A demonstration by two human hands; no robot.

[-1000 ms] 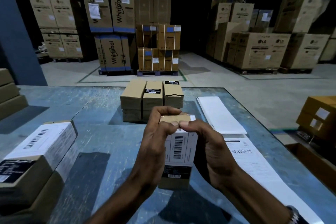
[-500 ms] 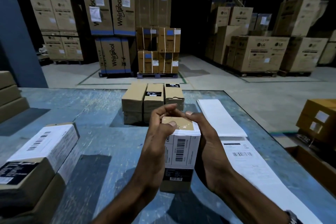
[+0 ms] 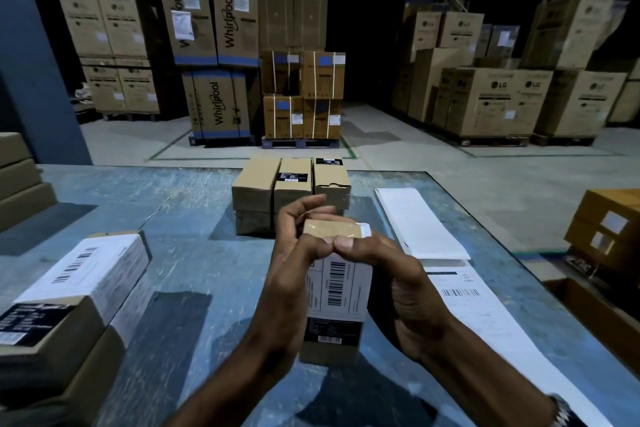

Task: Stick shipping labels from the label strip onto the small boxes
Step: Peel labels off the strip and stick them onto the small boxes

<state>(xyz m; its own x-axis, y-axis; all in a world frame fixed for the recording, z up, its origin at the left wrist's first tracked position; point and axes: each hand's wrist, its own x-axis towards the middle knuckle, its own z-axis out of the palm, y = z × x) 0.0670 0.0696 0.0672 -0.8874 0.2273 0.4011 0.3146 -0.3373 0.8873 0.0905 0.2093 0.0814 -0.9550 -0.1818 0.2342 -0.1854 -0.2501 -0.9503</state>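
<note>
- The blue table (image 3: 180,218) carries everything; the label strip (image 3: 460,291) lies along its right side, running away from the person.
- The small box (image 3: 334,291) stands upright at centre, long axis vertical, label facing the camera.
- It looks light and stiff, best held by its side walls.
- The left hand (image 3: 294,274) and right hand (image 3: 398,284) curl around its upper end, thumbs pressing the label's top edge.

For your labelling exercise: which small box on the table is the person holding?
The upright box between both hands, left hand and right hand. Its white barcode label faces the camera; the other boxes lie untouched.
</note>
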